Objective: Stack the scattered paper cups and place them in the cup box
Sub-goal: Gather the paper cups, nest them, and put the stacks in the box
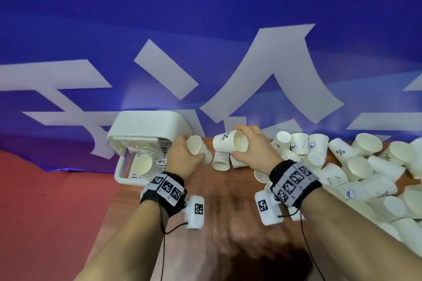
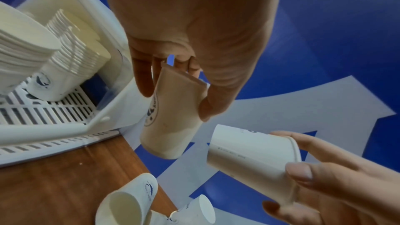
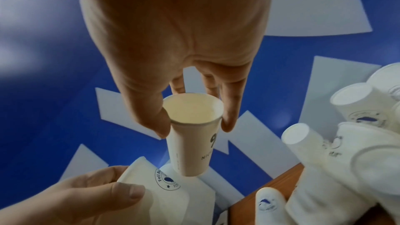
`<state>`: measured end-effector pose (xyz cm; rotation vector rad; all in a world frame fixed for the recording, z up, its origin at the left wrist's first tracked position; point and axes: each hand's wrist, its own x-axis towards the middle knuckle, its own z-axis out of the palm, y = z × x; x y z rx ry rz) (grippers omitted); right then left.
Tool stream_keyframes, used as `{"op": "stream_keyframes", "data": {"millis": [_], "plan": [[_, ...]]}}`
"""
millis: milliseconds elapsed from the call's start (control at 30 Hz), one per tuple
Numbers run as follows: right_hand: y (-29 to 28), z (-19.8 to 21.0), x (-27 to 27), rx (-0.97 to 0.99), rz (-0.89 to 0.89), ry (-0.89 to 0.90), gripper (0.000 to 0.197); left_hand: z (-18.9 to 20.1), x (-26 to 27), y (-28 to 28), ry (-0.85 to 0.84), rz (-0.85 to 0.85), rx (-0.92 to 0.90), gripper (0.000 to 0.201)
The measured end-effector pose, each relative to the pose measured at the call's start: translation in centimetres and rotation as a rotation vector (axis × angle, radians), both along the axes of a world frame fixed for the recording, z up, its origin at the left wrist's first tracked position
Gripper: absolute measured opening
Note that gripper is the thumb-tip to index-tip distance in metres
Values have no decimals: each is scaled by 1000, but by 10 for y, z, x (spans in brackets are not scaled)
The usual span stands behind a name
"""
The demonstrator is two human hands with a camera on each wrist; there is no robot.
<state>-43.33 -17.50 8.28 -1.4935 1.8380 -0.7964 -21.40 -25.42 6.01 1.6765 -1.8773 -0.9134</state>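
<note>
My left hand (image 1: pixel 185 155) grips a white paper cup (image 1: pixel 198 150) with a round logo, lying sideways just right of the cup box; the same cup (image 2: pixel 171 114) and left hand (image 2: pixel 184 32) fill the left wrist view. My right hand (image 1: pixel 253 148) holds a second cup (image 1: pixel 229 143) printed with a percent sign by its rim, its mouth toward me; in the right wrist view this cup (image 3: pixel 191 136) hangs between thumb and fingers of my right hand (image 3: pixel 173 32). The two cups are a short gap apart. The white cup box (image 1: pixel 146 125) lies open with stacked cups (image 1: pixel 145 165) inside.
Many loose white cups (image 1: pixel 356 166) are heaped across the right of the wooden table (image 1: pixel 228 212). Two more cups (image 1: pixel 221 161) lie under my hands. A blue banner (image 1: pixel 205 29) with white shapes rises behind the table. Red floor (image 1: pixel 45 201) shows on the left.
</note>
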Motion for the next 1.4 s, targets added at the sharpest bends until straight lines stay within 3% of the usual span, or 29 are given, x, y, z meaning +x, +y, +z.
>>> {"op": "stream_keyframes", "data": {"millis": [167, 300, 767, 1200, 1400], "plan": [[-3, 8, 40, -17, 63, -13, 73, 9, 45, 13, -9, -35, -76, 78], [-8, 11, 75, -25, 122, 14, 73, 15, 86, 15, -37, -5, -111, 68], [-41, 26, 173, -4, 121, 99, 73, 25, 199, -24, -29, 27, 23, 73], [-54, 7, 211, 64, 19, 168, 75, -22, 225, -64, -40, -101, 19, 79], [-56, 2, 208, 73, -3, 176, 77, -41, 215, -75, -158, -142, -23, 87]]}}
